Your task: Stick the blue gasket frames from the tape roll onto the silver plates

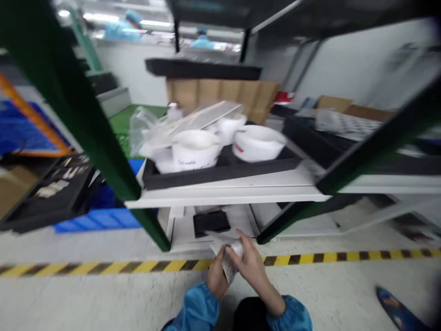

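Both of my hands are held together low in the middle of the head view, over the floor in front of a rack. My left hand (pixel 216 276) and my right hand (pixel 253 266) are closed on a small crumpled clear plastic packet (pixel 230 257) with pale print. The fingers wrap round it from both sides. Blue sleeves cover both wrists. Just beyond the hands, a dark flat tray (pixel 211 222) lies on the rack's bottom shelf.
The white shelf (pixel 223 195) carries a black tray (pixel 220 172) with white tape rolls (pixel 195 154) and clear bags. A green post (pixel 86 119) slants at left. Yellow-black floor tape (pixel 103 266) crosses below. Blue crates (pixel 99 218) and cardboard boxes stand around. People in blue work far behind.
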Demonstrator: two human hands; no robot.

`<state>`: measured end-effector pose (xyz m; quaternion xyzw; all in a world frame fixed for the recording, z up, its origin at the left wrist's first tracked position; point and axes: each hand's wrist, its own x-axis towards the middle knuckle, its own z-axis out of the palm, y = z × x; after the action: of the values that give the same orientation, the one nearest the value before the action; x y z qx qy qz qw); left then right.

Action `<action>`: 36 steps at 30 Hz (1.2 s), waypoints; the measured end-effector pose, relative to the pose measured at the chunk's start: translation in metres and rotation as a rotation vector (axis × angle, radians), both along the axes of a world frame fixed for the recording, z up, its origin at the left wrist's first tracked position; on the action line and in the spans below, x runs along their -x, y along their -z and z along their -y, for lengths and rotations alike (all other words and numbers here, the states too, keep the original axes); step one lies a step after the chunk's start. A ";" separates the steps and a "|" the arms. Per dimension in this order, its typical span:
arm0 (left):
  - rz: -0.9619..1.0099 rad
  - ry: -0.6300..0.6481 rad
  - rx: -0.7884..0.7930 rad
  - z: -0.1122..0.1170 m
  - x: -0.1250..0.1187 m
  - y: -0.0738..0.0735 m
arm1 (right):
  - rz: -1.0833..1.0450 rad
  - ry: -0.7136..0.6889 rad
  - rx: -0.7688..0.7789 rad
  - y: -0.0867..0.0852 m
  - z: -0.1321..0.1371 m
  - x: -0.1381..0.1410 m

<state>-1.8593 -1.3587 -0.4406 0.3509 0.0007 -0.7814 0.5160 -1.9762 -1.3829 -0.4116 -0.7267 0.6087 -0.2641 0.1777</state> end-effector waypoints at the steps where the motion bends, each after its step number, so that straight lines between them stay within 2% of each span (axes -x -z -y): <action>1: 0.038 -0.009 0.004 0.002 0.008 -0.006 | -0.053 -0.024 -0.054 -0.009 -0.011 0.002; 3: 0.113 0.013 0.053 0.003 0.027 -0.021 | -0.177 -0.052 -0.158 -0.033 -0.030 0.013; 5: 0.100 0.132 0.125 0.002 0.048 -0.039 | -0.261 -0.010 -0.236 -0.062 -0.047 0.034; 7: 0.045 0.281 0.151 -0.002 0.072 -0.058 | -0.293 0.122 -0.292 -0.084 -0.063 0.059; 9: 0.008 0.407 0.166 -0.007 0.097 -0.073 | -0.290 0.288 -0.324 -0.095 -0.074 0.083; 11: 0.009 0.451 0.208 -0.011 0.121 -0.084 | -0.259 0.409 -0.326 -0.093 -0.080 0.106; 13: 0.039 0.460 0.227 -0.013 0.144 -0.090 | -0.231 0.454 -0.327 -0.081 -0.080 0.127; 16: 0.069 0.484 0.182 -0.009 0.178 -0.088 | -0.189 0.404 -0.325 -0.056 -0.076 0.155; 18: 0.104 0.466 0.093 0.000 0.199 -0.085 | -0.113 0.353 -0.309 -0.040 -0.072 0.173; 21: 0.156 0.406 -0.019 0.020 0.217 -0.086 | 0.073 0.300 -0.306 -0.025 -0.067 0.198; 23: 0.165 0.351 -0.030 0.035 0.215 -0.090 | 0.229 0.262 -0.282 -0.018 -0.061 0.212; 25: 0.177 0.274 -0.030 0.047 0.201 -0.096 | 0.393 0.176 -0.297 -0.013 -0.053 0.223; 30: 0.249 0.065 -0.078 0.056 0.147 -0.103 | 0.690 -0.191 -0.540 -0.011 -0.027 0.233; 33: 0.295 -0.081 -0.105 0.053 0.123 -0.104 | 0.683 -0.377 -0.675 -0.016 -0.015 0.235; 36: 0.332 -0.234 -0.119 0.049 0.108 -0.105 | 0.545 -0.505 -0.712 -0.020 -0.006 0.237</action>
<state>-1.9674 -1.4076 -0.3355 0.5022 0.0024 -0.6463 0.5745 -2.2133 -1.3768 -0.3912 -0.6501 0.3981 -0.1692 0.6247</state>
